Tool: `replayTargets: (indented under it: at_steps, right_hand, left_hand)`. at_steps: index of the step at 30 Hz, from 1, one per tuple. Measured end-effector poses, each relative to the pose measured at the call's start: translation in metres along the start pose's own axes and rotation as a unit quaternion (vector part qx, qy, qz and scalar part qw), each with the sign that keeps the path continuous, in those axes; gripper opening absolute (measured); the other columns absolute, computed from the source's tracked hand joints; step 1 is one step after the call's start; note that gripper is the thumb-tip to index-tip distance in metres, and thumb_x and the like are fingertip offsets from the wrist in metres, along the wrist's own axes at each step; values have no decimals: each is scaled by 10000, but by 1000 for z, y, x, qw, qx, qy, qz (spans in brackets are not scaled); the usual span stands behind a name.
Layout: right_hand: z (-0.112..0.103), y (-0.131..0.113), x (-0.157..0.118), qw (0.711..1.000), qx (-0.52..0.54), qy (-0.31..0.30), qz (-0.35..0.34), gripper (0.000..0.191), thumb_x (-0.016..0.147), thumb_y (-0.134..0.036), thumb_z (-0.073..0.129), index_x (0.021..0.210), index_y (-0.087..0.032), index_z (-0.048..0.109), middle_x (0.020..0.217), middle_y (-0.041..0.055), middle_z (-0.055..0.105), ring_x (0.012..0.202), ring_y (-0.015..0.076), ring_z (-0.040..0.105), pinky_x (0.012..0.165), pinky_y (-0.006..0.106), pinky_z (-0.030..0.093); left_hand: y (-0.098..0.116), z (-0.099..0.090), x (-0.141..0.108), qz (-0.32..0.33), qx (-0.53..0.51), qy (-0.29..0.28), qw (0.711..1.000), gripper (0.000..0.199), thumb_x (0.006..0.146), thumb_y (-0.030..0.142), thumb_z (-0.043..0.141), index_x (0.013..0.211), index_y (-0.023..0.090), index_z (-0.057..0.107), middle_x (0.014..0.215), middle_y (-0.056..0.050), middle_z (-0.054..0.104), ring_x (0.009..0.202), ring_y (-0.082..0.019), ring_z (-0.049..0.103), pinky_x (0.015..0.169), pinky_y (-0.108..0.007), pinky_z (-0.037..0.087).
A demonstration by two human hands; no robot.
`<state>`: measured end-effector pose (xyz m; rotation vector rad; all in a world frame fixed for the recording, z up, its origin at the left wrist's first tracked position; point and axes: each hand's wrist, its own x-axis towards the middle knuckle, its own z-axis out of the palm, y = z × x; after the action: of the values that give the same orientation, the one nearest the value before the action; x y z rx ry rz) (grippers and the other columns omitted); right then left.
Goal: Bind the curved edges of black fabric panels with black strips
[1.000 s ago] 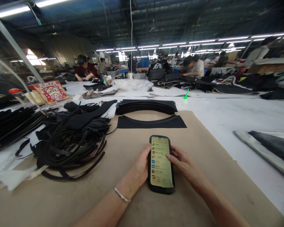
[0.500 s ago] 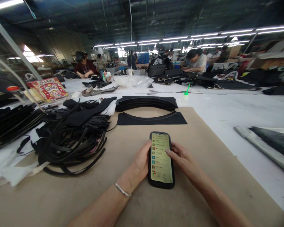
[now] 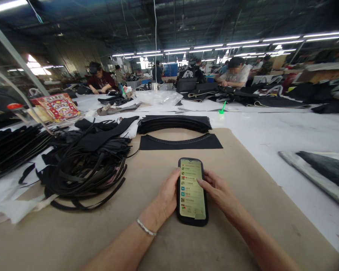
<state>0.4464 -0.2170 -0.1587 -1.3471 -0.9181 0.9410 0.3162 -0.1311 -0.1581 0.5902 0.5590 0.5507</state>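
A smartphone [image 3: 191,195] in a black case is held upright between both hands, its lit screen showing a list of entries. My left hand [image 3: 168,194], with a silver bracelet at the wrist, is closed along the phone's left edge. On the other side my right hand [image 3: 219,188] grips the right edge, its thumb over the screen; the fingers behind are partly hidden. Beyond the phone lies a black piece with a curved, stitched upper edge [image 3: 182,145]. Just behind it is a stack of similar curved black pieces [image 3: 173,124].
Brown sheeting [image 3: 251,210] covers the near table. Black strips [image 3: 81,177] are heaped at left, beside a red printed box [image 3: 59,107]. A small green bottle [image 3: 222,108] stands farther back. A dark slab [image 3: 322,169] lies at right. Co-workers [image 3: 100,79] work across the table.
Both hands and the phone stay almost in place. In the background, the co-worker at right has shifted posture slightly.
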Motion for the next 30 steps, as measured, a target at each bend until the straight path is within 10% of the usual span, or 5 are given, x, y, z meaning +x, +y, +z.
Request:
replayTargets:
  at_steps: [30]
  right_hand:
    - [-1, -3, -2, 999, -24, 2, -26, 531, 799, -542, 648, 1195, -193, 597, 1144, 104, 667, 1043, 286, 625, 893, 428, 523]
  left_hand:
    - [0, 1, -2, -1, 10, -1, 1000, 291, 860, 357, 584, 995, 119, 682, 969, -105, 708, 872, -238, 663, 834, -351, 502]
